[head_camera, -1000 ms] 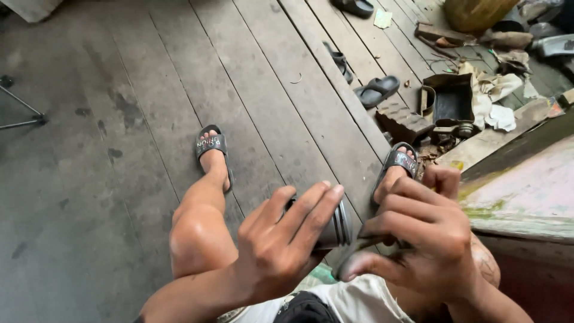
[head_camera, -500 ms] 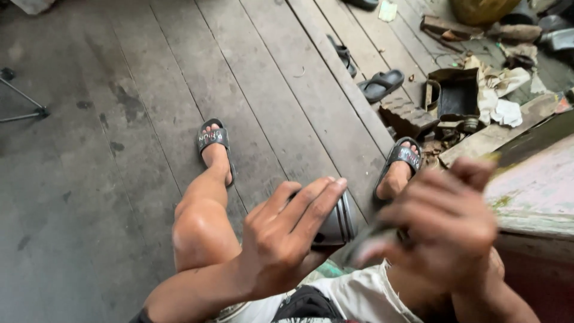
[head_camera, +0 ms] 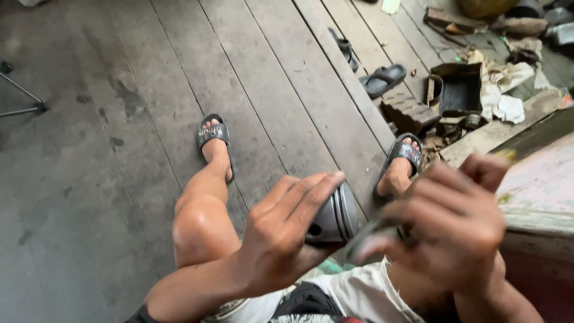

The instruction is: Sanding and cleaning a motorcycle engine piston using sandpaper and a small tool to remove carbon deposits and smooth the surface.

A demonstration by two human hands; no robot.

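Observation:
My left hand (head_camera: 281, 239) grips a grey metal piston (head_camera: 335, 216) with ring grooves, fingers laid across its top, held over my lap. My right hand (head_camera: 448, 227) is beside the piston on the right, blurred, closed around a thin dark tool (head_camera: 371, 236) whose end is near the piston's crown. I cannot tell what kind of tool it is. My knees and feet in black sandals (head_camera: 214, 136) show below the hands on the plank floor.
Grey wooden floorboards (head_camera: 119, 149) fill the left. A loose black sandal (head_camera: 382, 79), a dark open box (head_camera: 457, 90), a block, white rags and scrap lie at upper right. A worn pale bench top (head_camera: 538, 185) stands at right. A thin metal stand leg (head_camera: 24, 101) is at far left.
My right hand has shifted right and is now blurred with motion next to the piston. The left hand keeps its hold on the piston. The view has tilted slightly.

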